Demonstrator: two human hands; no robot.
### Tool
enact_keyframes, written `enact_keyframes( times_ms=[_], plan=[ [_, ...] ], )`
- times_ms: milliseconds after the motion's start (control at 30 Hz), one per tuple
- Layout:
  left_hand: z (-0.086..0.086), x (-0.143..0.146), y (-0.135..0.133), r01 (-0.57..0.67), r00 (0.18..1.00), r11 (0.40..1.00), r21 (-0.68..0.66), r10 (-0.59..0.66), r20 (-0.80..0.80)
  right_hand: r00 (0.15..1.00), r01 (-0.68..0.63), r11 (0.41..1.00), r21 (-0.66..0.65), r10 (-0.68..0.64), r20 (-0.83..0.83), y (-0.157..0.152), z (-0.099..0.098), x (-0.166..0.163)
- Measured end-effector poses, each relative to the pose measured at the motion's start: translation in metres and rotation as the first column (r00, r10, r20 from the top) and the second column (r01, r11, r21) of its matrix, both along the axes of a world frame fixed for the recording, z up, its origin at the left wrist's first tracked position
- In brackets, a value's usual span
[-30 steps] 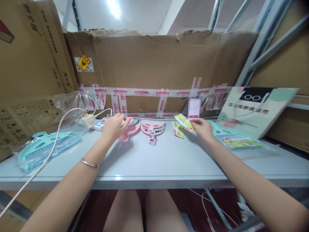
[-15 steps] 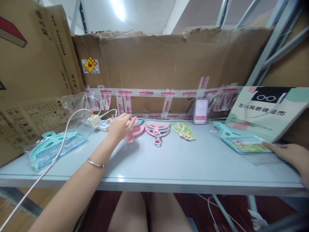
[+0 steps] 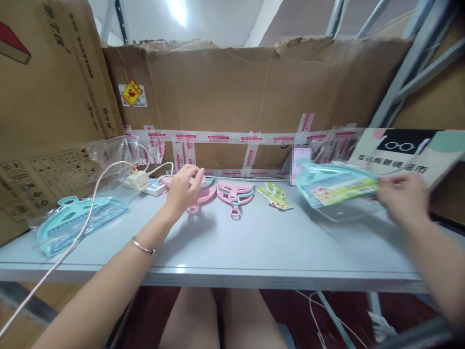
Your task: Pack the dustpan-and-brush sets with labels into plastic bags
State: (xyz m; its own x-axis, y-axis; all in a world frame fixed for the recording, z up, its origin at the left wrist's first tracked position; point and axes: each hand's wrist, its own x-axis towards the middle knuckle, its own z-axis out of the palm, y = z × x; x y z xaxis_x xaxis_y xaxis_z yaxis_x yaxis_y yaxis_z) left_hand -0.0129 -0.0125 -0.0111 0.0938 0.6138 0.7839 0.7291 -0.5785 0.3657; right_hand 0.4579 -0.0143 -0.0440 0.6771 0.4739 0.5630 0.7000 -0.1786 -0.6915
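My right hand (image 3: 405, 198) is closed on the edge of a teal dustpan (image 3: 308, 186), which is in a clear plastic bag with a colourful printed card. It is raised off the table and tilted. My left hand (image 3: 183, 189) hovers over a pink dustpan (image 3: 205, 196), fingers loosely bent and thumb apart; its fingertips are partly hidden, and any contact is unclear. Beside it lies another pink dustpan (image 3: 235, 198) with a teal-edged piece on it. Several green-and-yellow printed cards (image 3: 274, 195) lie to its right.
A bagged teal dustpan with brush (image 3: 83, 225) lies at left, crossed by a white cable (image 3: 95, 194). A power strip (image 3: 154, 187) with a plug sits behind. A phone (image 3: 295, 172) leans at the back, partly covered. A printed bag (image 3: 410, 150) and cardboard boxes (image 3: 225, 92) border the table.
My right hand has lifted the bagged teal dustpan off the table and carried it left, in front of the phone. My left hand has stayed nearly in place. The view has shifted slightly.
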Motion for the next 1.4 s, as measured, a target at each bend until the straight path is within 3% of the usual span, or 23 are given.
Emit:
enact_keyframes(
  times_ms=[67,100,133,200,233,267,300,367,433,500,600,667,800,867,933,1033,1100,1133,1167,1300,1400],
  plan=[
    [0.003,0.016,0.001,0.104,0.975,0.992,-0.072,-0.087,0.206,0.902,-0.204,0.948,0.244,0.279,-0.329,0.01,0.021,-0.065],
    [0.005,0.025,0.002,0.177,0.934,0.972,-0.157,-0.116,0.338,0.869,-0.28,0.917,0.284,0.367,-0.33,0.017,0.028,-0.096],
    [0.007,0.034,0.005,0.285,0.869,0.922,-0.263,-0.133,0.476,0.843,-0.335,0.894,0.297,0.425,-0.329,0.024,0.033,-0.126],
    [0.009,0.048,0.013,0.543,0.677,0.736,-0.403,-0.1,0.729,0.767,-0.459,0.83,0.315,0.55,-0.331,0.037,0.035,-0.176],
    [0.01,0.052,0.018,0.636,0.575,0.657,-0.404,-0.054,0.817,0.72,-0.517,0.792,0.325,0.608,-0.334,0.042,0.033,-0.196],
    [0.009,0.054,0.023,0.689,0.486,0.619,-0.378,-0.007,0.874,0.653,-0.578,0.74,0.344,0.672,-0.349,0.046,0.03,-0.211],
    [0.008,0.055,0.029,0.697,0.412,0.632,-0.339,0.034,0.91,0.584,-0.616,0.688,0.382,0.725,-0.364,0.049,0.026,-0.223],
    [0.003,0.05,0.038,0.615,0.312,0.743,-0.265,0.079,0.947,0.574,-0.597,0.657,0.461,0.751,-0.327,0.048,0.017,-0.238],
    [-0.002,0.045,0.043,0.525,0.278,0.829,-0.195,0.05,0.959,0.638,-0.567,0.652,0.503,0.734,-0.233,0.043,0.009,-0.245],
    [-0.005,0.042,0.043,0.469,0.279,0.872,-0.137,0.0,0.96,0.587,-0.643,0.598,0.478,0.786,-0.193,0.035,0.003,-0.25],
    [-0.006,0.045,0.039,0.444,0.272,0.891,-0.089,-0.04,0.961,0.275,-0.779,0.461,0.425,0.861,-0.428,0.025,-0.004,-0.261],
    [-0.006,0.049,0.037,0.461,0.244,0.885,-0.061,-0.06,0.968,0.073,-0.758,0.43,0.49,0.804,-0.591,0.022,-0.007,-0.269],
    [-0.006,0.052,0.033,0.532,0.165,0.845,-0.048,-0.048,0.985,-0.144,-0.702,0.383,0.601,0.749,-0.646,0.019,-0.012,-0.277],
    [-0.004,0.052,0.029,0.54,0.178,0.839,-0.07,-0.032,0.984,-0.212,-0.689,0.36,0.629,0.73,-0.65,0.018,-0.013,-0.277],
    [0.0,0.051,0.023,0.509,0.262,0.857,-0.078,-0.068,0.963,-0.258,-0.652,0.359,0.668,0.723,-0.641,0.016,-0.012,-0.277],
    [0.01,0.048,0.017,0.308,0.533,0.951,0.029,-0.197,0.823,-0.297,-0.59,0.37,0.718,0.727,-0.619,0.014,-0.009,-0.276],
    [0.019,0.042,0.02,0.133,0.7,0.981,0.145,-0.196,0.686,-0.327,-0.577,0.363,0.732,0.718,-0.614,0.014,-0.007,-0.276],
    [0.025,0.039,0.024,0.072,0.741,0.982,0.177,-0.171,0.649,-0.334,-0.58,0.355,0.733,0.717,-0.612,0.013,-0.006,-0.275],
    [0.03,0.035,0.03,0.033,0.746,0.983,0.183,-0.146,0.65,-0.334,-0.587,0.345,0.733,0.721,-0.607,0.013,-0.005,-0.275],
    [0.041,0.023,0.052,-0.084,0.64,0.994,0.069,0.001,0.768,-0.339,-0.59,0.302,0.749,0.749,-0.57,0.015,-0.006,-0.273],
    [0.033,0.025,0.055,-0.121,0.722,0.991,0.064,0.044,0.69,-0.358,-0.58,0.304,0.756,0.738,-0.572,0.017,-0.01,-0.275]
  ],
)
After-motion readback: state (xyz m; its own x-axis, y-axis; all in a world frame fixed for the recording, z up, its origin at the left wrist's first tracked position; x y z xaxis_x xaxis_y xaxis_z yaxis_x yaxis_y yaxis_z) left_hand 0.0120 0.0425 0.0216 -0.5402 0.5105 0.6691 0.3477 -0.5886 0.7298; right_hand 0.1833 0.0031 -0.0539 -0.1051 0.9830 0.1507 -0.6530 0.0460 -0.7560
